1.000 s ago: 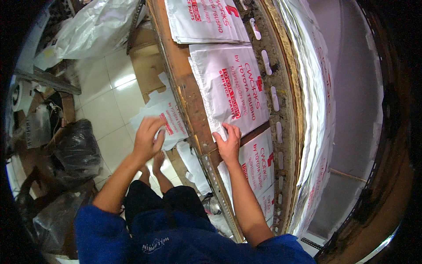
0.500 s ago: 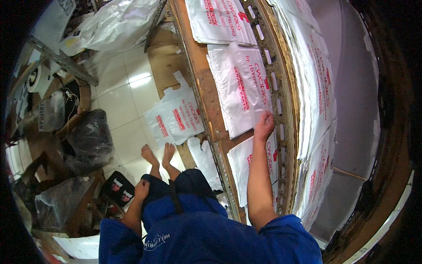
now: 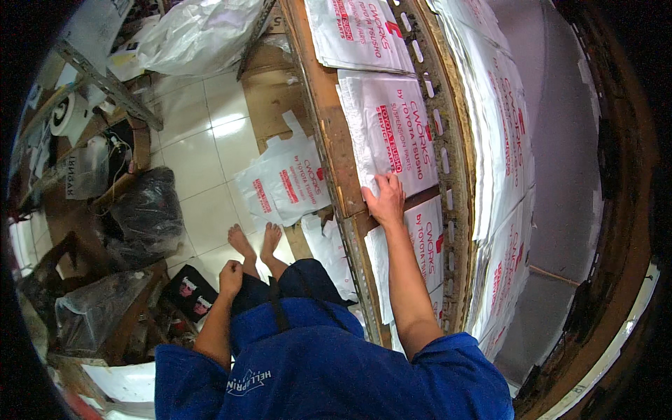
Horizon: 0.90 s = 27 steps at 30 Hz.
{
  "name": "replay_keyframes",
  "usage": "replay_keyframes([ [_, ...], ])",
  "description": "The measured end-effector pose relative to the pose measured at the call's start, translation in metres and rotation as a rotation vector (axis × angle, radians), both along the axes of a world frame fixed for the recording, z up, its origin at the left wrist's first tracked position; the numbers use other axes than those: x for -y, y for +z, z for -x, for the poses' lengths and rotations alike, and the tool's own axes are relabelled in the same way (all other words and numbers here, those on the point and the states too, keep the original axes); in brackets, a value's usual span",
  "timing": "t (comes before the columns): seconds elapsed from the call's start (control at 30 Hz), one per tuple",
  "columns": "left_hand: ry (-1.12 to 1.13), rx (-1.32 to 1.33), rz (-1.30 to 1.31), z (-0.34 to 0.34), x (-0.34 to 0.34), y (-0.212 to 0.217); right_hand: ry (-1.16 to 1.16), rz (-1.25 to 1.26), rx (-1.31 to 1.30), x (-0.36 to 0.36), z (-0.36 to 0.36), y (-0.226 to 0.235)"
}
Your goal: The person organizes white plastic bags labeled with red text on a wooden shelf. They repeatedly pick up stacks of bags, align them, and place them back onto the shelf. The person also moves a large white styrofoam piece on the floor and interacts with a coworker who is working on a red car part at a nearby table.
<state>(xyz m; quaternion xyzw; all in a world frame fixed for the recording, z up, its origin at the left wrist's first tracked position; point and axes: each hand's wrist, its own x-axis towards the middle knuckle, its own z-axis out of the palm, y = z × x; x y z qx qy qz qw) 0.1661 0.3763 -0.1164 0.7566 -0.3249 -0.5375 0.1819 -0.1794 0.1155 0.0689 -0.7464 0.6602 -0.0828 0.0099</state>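
A stack of white plastic bags [image 3: 385,136] with red print lies on the brown wooden shelf [image 3: 329,126] to my right. My right hand [image 3: 386,199] rests on its near edge, fingers apart and touching the top bag, thumb by the left corner. Just nearer to me is another stack of printed white bags [image 3: 420,231], partly hidden under my right forearm. One more bag stack [image 3: 357,31] lies farther along the shelf. My left hand [image 3: 230,277] hangs beside my thigh, its fingers curled closed with nothing visible in them.
Right of the slotted metal rail [image 3: 439,122] stand thick piles of white bags [image 3: 497,140]. Loose white bags [image 3: 283,182] lie on cardboard by the shelf's foot. Dark plastic-wrapped bundles [image 3: 143,213], a metal frame [image 3: 105,84] and clear plastic sheeting [image 3: 203,35] are on the left.
My right hand has moved left along the near edge of the bag stack, from its right corner toward its left corner. My left hand has risen slightly.
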Motion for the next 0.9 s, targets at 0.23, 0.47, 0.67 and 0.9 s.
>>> replay_keyframes([
  [0.23,-0.033,0.104,-0.074,-0.012,-0.019,0.013,0.013,0.046,0.134,-0.002,0.011,-0.026],
  [0.47,0.039,0.022,-0.009,-0.013,-0.008,0.002,-0.247,0.049,0.365,0.013,0.024,-0.008],
  [0.67,0.028,0.013,0.058,-0.006,0.000,-0.008,-0.360,-0.161,0.428,0.023,0.041,0.009],
  [0.9,0.019,0.002,0.038,-0.002,0.016,-0.010,-0.612,0.119,0.210,0.029,0.002,0.072],
])
